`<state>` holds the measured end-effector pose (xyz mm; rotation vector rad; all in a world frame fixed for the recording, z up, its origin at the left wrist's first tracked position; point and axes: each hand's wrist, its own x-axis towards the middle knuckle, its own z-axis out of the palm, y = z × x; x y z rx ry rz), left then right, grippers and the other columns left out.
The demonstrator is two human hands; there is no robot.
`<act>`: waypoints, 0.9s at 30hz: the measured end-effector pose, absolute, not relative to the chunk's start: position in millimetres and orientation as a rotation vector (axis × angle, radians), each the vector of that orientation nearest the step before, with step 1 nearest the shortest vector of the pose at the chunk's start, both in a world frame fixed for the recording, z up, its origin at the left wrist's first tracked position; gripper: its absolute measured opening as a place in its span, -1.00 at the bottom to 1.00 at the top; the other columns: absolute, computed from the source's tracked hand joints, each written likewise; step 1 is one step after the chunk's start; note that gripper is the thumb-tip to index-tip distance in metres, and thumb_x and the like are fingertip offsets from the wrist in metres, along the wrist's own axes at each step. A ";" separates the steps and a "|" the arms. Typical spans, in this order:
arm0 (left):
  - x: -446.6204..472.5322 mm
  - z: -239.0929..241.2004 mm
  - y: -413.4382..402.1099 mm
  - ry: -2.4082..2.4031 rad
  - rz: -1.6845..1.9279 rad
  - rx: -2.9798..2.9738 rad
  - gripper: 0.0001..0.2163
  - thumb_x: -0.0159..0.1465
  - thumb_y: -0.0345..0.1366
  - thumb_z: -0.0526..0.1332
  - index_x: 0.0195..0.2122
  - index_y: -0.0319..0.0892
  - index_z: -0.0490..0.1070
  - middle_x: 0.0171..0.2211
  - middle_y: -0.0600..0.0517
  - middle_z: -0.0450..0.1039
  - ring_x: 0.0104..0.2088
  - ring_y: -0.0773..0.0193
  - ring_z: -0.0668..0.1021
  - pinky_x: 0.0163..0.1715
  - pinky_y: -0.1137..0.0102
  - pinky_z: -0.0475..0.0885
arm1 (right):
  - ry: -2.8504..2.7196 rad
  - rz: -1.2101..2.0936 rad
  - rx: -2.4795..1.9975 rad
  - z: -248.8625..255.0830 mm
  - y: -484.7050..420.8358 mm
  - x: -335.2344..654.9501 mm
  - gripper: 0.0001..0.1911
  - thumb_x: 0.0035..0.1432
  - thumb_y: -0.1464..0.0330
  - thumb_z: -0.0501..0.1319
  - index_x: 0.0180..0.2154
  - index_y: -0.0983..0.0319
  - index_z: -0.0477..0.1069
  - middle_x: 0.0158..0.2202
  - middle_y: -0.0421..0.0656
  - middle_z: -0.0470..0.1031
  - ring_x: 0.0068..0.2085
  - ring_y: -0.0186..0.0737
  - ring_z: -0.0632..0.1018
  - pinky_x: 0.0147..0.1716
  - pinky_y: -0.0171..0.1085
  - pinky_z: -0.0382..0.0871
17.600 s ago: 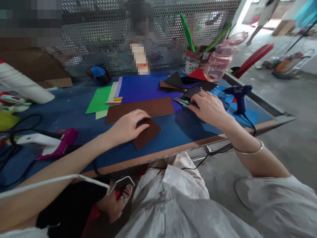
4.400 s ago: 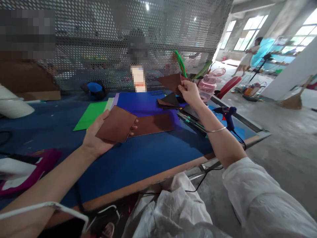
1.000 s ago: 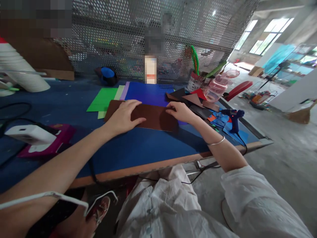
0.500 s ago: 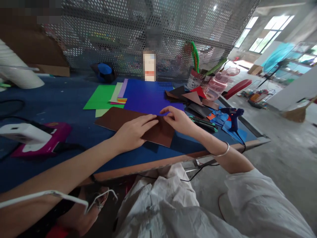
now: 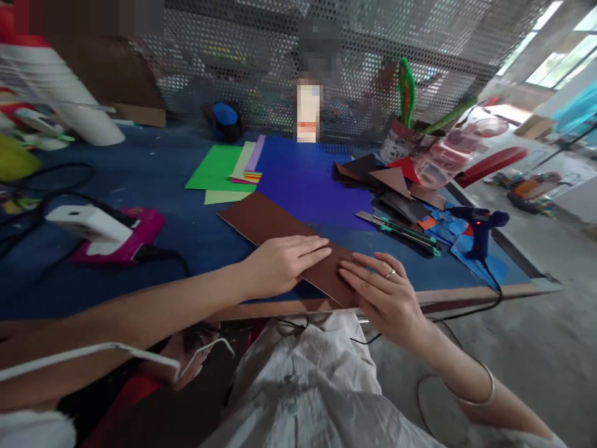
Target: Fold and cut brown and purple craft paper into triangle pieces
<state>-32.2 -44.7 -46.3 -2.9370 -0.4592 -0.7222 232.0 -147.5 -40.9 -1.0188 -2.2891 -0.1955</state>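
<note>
A long brown sheet (image 5: pixel 265 224) lies slantwise on the blue table (image 5: pixel 153 186), its near end at the table's front edge. My left hand (image 5: pixel 284 264) rests flat on that near end, fingers stretched out. My right hand (image 5: pixel 385 295) lies beside it, fingers spread, its fingertips on the sheet's near corner and its palm over the table's edge. Neither hand holds anything.
A purple sheet (image 5: pixel 308 180) and green sheets (image 5: pixel 217 169) lie behind the brown one. To the right are paper scraps (image 5: pixel 396 180), a utility knife (image 5: pixel 396 227) and a blue glue gun (image 5: pixel 478 227). A pink-and-white tool (image 5: pixel 109 233) with cables sits at left. A perforated metal screen (image 5: pixel 280 56) closes the back.
The brown sheet has been turned and slid toward me, its end now at the table's front edge. Both hands came nearer with it, and my right hand's pinch has flattened out.
</note>
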 end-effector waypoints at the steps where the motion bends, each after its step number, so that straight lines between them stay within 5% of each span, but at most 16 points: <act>1: -32.4 -43.7 -45.9 -0.438 -0.736 -2.938 -0.54 0.34 -0.48 0.18 0.27 -0.32 0.48 0.26 -0.23 0.54 0.26 0.06 0.60 0.29 0.17 0.53 | -2.309 -0.234 -1.004 -42.9 -145.0 232.5 -0.39 0.32 0.54 0.17 0.31 -0.04 0.42 0.11 -0.16 0.69 0.14 0.03 0.68 0.17 0.17 0.52; 4: -33.6 -36.0 -53.0 -0.349 -0.764 -2.902 -0.64 0.41 -0.33 0.22 0.19 -0.31 0.54 0.18 -0.22 0.61 0.16 0.05 0.67 0.20 0.17 0.61 | -2.358 -0.273 -0.978 -43.2 -139.3 232.6 -0.52 0.38 0.54 0.12 0.21 0.07 0.49 0.08 -0.13 0.70 0.07 -0.03 0.73 0.11 0.12 0.57; 8: -37.6 -41.4 -64.1 -0.228 -0.945 -2.763 -0.78 0.42 -0.39 0.21 -0.02 -0.26 0.63 -0.09 -0.10 0.74 -0.15 0.14 0.77 -0.10 0.30 0.72 | -2.371 -0.225 -0.919 -39.9 -141.2 233.1 -0.61 0.38 0.54 0.16 0.11 0.11 0.56 0.03 -0.12 0.72 0.02 -0.08 0.75 0.13 0.07 0.60; 15: -42.4 -51.4 -81.8 -0.470 -0.984 -2.887 -0.77 0.38 -0.38 0.28 0.03 -0.08 0.61 -0.13 0.04 0.75 -0.13 0.19 0.77 0.02 0.30 0.69 | -2.279 0.001 -0.960 -41.9 -149.7 236.3 -0.71 0.38 0.45 0.26 0.05 0.04 0.59 -0.08 -0.19 0.76 -0.10 -0.18 0.76 0.14 -0.07 0.59; 20: -36.1 -34.1 -79.9 -0.427 -1.016 -2.876 -0.88 0.41 -0.38 0.26 -0.10 -0.07 0.56 -0.26 0.09 0.75 -0.31 0.24 0.77 -0.29 0.39 0.69 | -2.113 0.126 -1.061 -41.8 -147.1 231.7 -0.77 0.42 0.35 0.27 0.07 0.06 0.52 -0.18 -0.20 0.75 -0.24 -0.19 0.74 -0.07 -0.13 0.60; 24: -31.8 -31.6 -76.5 -0.761 -1.066 -2.897 -0.78 0.45 -0.35 0.25 0.09 -0.03 0.47 -0.28 0.14 0.74 -0.40 0.29 0.74 -0.37 0.44 0.64 | -1.970 0.153 -1.269 -38.5 -144.0 221.6 -0.76 0.43 0.30 0.28 0.10 0.03 0.47 -0.27 -0.24 0.73 -0.27 -0.17 0.71 -0.18 -0.16 0.56; 27: -31.9 -33.0 -78.0 -0.949 -1.077 -2.877 -0.58 0.44 -0.33 0.27 0.30 -0.02 0.32 -0.08 0.05 0.73 -0.25 0.25 0.77 -0.27 0.43 0.68 | -1.897 0.155 -1.373 -36.0 -138.2 212.8 -0.71 0.45 0.31 0.24 0.16 0.04 0.42 -0.32 -0.24 0.69 -0.29 -0.17 0.69 -0.21 -0.16 0.53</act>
